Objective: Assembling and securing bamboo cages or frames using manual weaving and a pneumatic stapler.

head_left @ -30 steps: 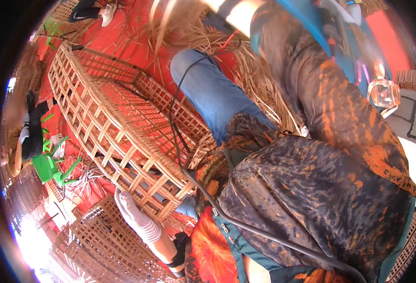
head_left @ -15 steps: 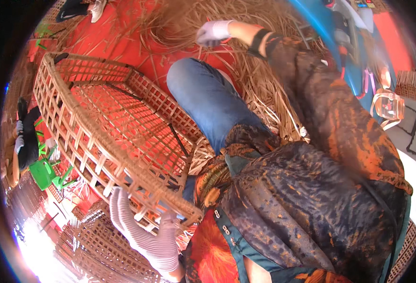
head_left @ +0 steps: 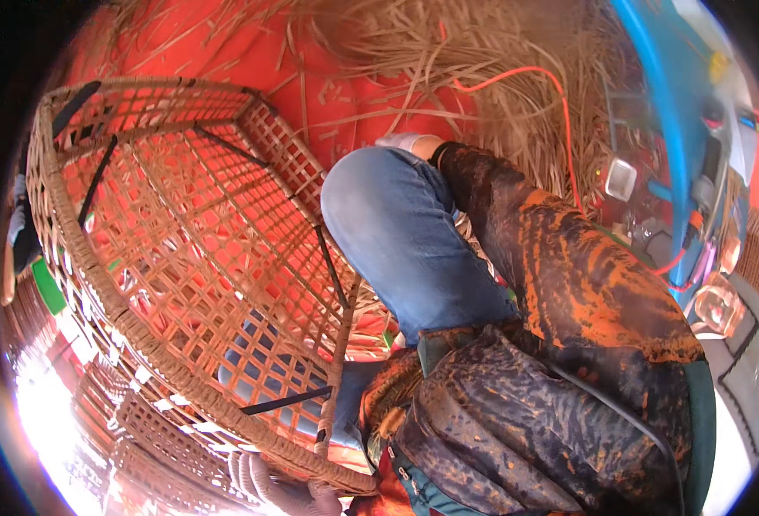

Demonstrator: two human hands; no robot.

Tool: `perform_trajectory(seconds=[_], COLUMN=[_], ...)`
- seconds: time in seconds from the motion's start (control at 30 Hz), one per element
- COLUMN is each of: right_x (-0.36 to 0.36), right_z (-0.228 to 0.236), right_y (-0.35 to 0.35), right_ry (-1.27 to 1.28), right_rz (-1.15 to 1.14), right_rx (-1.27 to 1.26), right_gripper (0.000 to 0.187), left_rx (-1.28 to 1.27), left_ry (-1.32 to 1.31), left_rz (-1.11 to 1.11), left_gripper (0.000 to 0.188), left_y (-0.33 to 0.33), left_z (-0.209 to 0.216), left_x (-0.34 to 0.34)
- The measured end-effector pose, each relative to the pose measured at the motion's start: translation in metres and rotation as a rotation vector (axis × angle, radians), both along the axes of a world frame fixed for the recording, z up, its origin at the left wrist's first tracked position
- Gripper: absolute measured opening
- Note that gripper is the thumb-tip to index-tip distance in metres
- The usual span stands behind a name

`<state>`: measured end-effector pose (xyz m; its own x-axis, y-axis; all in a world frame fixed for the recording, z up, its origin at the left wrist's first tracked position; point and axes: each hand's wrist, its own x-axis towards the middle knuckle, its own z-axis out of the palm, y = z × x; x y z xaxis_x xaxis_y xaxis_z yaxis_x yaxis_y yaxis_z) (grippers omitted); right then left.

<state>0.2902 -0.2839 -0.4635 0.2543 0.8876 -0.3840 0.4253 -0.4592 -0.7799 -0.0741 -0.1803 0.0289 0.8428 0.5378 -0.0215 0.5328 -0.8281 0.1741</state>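
A large woven basket [head_left: 130, 318] with an open lattice and a thick wrapped rim leans at the left, across my leg. Several dark strips run along its frame. My left hand [head_left: 272, 488], in a pale striped knit glove, grips the basket's near side just below the rim, partly cut off by the lower edge. Beyond my raised knee [head_left: 379, 215], in blue jeans, my right hand [head_left: 399, 142] shows only a bit of pale glove and wrist. Its fingers are hidden behind the knee, so I cannot see whether they hold anything.
Loose brown weaving strips [head_left: 508, 120] lie heaped on the red floor covering [head_left: 311, 103]. An orange cord [head_left: 560, 95] crosses them. A blue curved tube-like object [head_left: 672, 129] stands at the right. More woven pieces [head_left: 152, 447] are stacked at the lower left.
My right hand has moved down from above the strips to behind my knee. The basket now shows more of its inside, and my left hand sits lower in view. The orange cord has come into view.
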Motion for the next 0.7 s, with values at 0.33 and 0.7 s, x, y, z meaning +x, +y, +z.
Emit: perform_trajectory(seconds=[0.33, 0.7], right_x=[-0.006, -0.015], right_z=[0.01, -0.023], right_y=[0.002, 0.039], right_ry=[0.094, -0.151], right_rz=[-0.062, 0.18], right_rx=[-0.165, -0.468], right_gripper=[0.041, 0.046], left_rx=[0.043, 0.066], left_ry=[-0.054, 0.09], left_rz=[-0.041, -0.116], left_gripper=[0.088, 0.073], left_y=[0.022, 0.047], left_z=[0.0, 0.02], left_x=[-0.03, -0.035])
